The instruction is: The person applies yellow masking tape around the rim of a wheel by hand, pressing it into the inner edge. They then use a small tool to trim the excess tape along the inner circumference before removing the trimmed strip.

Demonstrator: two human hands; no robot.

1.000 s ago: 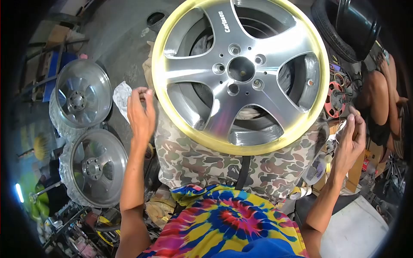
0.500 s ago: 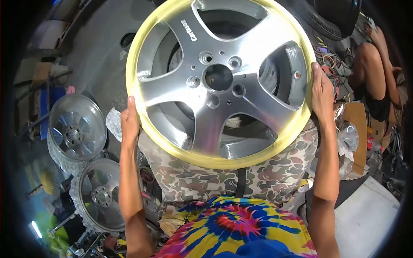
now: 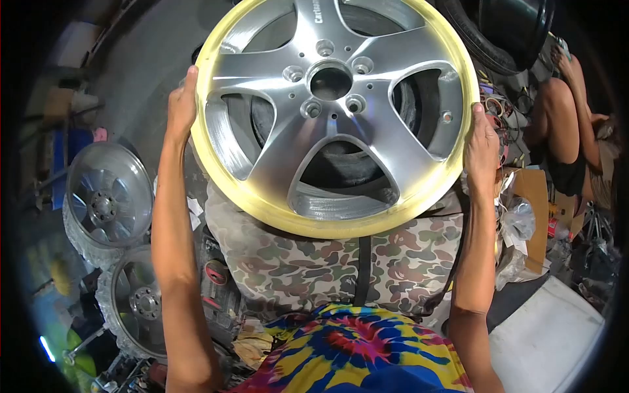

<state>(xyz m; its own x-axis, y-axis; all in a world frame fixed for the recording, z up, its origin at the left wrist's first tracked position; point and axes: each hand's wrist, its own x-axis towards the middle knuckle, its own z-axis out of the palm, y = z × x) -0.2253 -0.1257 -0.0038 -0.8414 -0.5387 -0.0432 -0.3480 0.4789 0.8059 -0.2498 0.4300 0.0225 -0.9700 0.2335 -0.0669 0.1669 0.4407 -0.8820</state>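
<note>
A silver five-spoke alloy wheel with a yellow-coated outer lip fills the upper middle of the head view, its lettered face toward me. My left hand grips the lip at the left edge, thumb along the front and fingers hidden behind. On the opposite side, my right hand holds the lip the same way, a little lower. Through the spoke gaps a dark tyre shows behind the wheel. Below the wheel is camouflage cloth over my lap.
Two more wheels, one above and one below, stand at the left with clear plastic around them. Black tyres lie at the top right. A seated person's leg, a cardboard piece and a white panel are on the right.
The wheel has turned clockwise and shifted up in view; its lettering moved toward the top. My left hand went up with the lip, while my right hand moved slightly left and down.
</note>
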